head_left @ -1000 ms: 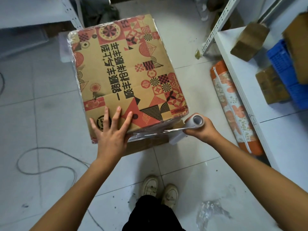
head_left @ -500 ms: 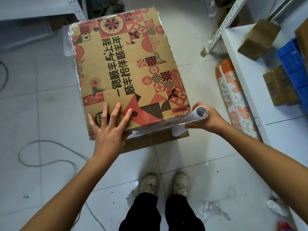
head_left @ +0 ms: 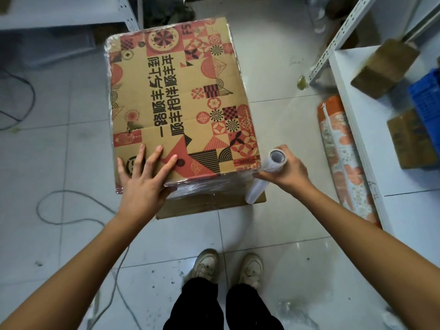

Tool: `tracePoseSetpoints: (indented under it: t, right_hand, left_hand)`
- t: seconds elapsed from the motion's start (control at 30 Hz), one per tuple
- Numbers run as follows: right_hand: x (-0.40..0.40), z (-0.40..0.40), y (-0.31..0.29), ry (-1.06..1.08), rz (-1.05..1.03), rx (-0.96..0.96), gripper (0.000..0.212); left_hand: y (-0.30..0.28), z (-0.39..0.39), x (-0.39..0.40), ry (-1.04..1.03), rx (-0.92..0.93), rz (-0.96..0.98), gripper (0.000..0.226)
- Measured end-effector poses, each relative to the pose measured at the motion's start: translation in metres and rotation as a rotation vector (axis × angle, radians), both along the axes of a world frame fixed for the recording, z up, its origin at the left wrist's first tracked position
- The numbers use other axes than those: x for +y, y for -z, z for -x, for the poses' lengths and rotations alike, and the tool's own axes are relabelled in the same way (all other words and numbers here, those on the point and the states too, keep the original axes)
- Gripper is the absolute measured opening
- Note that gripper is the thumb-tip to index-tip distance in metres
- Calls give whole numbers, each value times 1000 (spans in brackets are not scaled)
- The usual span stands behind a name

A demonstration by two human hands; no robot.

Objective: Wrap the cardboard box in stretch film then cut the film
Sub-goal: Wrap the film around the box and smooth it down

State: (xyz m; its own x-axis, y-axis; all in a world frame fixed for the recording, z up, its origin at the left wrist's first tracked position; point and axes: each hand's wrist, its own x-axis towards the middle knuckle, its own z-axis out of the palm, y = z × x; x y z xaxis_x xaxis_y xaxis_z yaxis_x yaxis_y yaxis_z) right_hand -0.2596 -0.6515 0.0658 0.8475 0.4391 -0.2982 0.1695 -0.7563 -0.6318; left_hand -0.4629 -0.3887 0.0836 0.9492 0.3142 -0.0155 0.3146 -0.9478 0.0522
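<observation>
Pale floor tiles (head_left: 273,234) spread out under me, speckled with dirt. A thin grey cable (head_left: 71,206) loops over them on my left, and a darker cable (head_left: 21,101) curls at the far left edge. My two light sneakers (head_left: 204,265) stand side by side below black trousers (head_left: 197,306). On my right, a rolled orange floral mat (head_left: 345,163) lies along the foot of a white shelf (head_left: 371,144). That shelf carries a brown block (head_left: 383,67), a blue crate (head_left: 426,98) and a small cardboard carton (head_left: 412,141). Crumpled clear plastic (head_left: 292,310) lies on the tiles near my right foot.
</observation>
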Motion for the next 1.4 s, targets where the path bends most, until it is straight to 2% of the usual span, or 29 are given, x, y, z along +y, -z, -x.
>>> tracePoseSetpoints:
  t: [0.1,0.17,0.2,0.3,0.37,0.53,0.63,0.73,0.83,0.9,1.0,1.07,1.13,1.23,1.4]
  right_hand:
    - [-8,-8,10,-98,-252,268,59]
    - [-15,-12,19,-159,-235,430,67]
    - [-17,-14,23,-186,-193,441,65]
    - [-19,-14,31,-152,-182,412,44]
    - [-24,-10,29,-120,-202,385,38]
    - [-38,4,20,-82,-217,204,47]
    - [-40,9,18,13,-173,153,38]
    - [-31,-2,13,49,-132,136,43]
    - [-8,-23,4,-19,-107,151,47]
    - [4,-34,1,-29,-141,225,48]
    - [13,-41,-6,-102,-133,348,35]
    - [20,-43,-12,-178,-146,351,35]
    - [26,-46,-10,-175,-105,362,39]
    - [32,-48,-9,-134,-21,400,44]
    - [30,-42,-19,-66,-68,439,47]
  left_hand:
    - [1,1,0,-9,-5,3,79]
    - [-1,-1,-3,-11,-16,7,76]
    - [-1,-2,-3,-12,-17,9,77]
    - [-2,-1,-3,-29,0,16,89]
    - [-2,-2,-2,-23,-13,15,84]
    - [1,0,-3,-13,-24,9,78]
    - [-1,1,-5,-26,-6,29,72]
    - [-4,-1,-7,-41,19,52,71]
    - [-4,-1,-5,-36,13,62,66]
    - [-3,0,-4,-30,2,64,65]
    - [-1,1,-4,-19,2,69,62]
    - [-2,-1,-4,-24,4,74,64]
    - [-3,-2,-5,-16,-3,86,66]
    - [-8,-3,-7,-24,24,108,79]
    - [-26,-24,-30,-58,94,8,82]
